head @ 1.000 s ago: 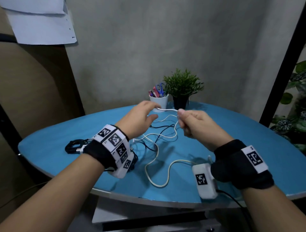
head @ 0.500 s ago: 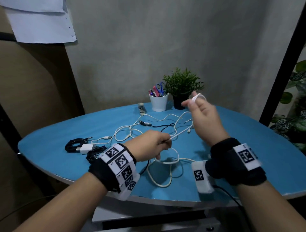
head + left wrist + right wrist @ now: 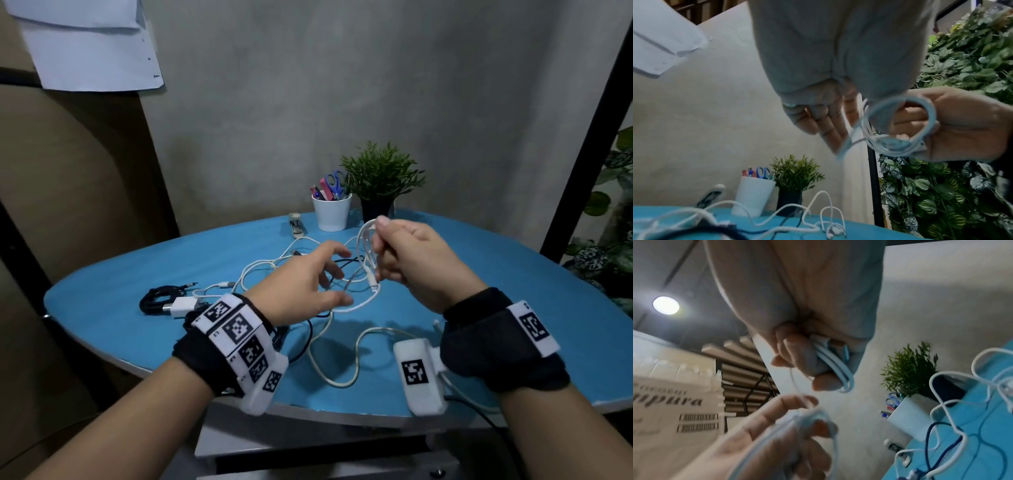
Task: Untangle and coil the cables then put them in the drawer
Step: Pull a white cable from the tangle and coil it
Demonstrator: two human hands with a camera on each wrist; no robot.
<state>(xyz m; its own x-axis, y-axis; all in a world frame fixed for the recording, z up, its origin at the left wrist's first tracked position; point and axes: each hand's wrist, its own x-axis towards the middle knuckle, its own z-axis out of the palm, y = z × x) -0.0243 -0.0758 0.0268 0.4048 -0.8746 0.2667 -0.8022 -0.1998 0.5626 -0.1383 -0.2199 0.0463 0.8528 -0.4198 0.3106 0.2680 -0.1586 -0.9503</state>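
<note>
My right hand (image 3: 380,246) is raised over the middle of the blue table (image 3: 513,281) and grips a small coil of white cable (image 3: 364,246). The coil shows as a ring (image 3: 932,116) in the left wrist view and as loops under the fingers (image 3: 838,368) in the right wrist view. My left hand (image 3: 337,277) is just left of it with fingers spread; the cable's free run (image 3: 356,305) passes loosely across them. More white cable (image 3: 260,270) lies tangled on the table, with a black cable (image 3: 157,298) and white charger plug (image 3: 181,305) at the left.
A white cup with scissors (image 3: 331,212), a potted plant (image 3: 380,181) and a stapler (image 3: 296,226) stand at the table's far edge. A black post (image 3: 582,137) and leafy plants (image 3: 616,240) are at the right. A white cabinet (image 3: 239,442) sits below the front edge.
Half a second ago my left hand was pulling the cable towards me in a fist. It has since moved up to my right hand with its fingers spread, and the coil has grown.
</note>
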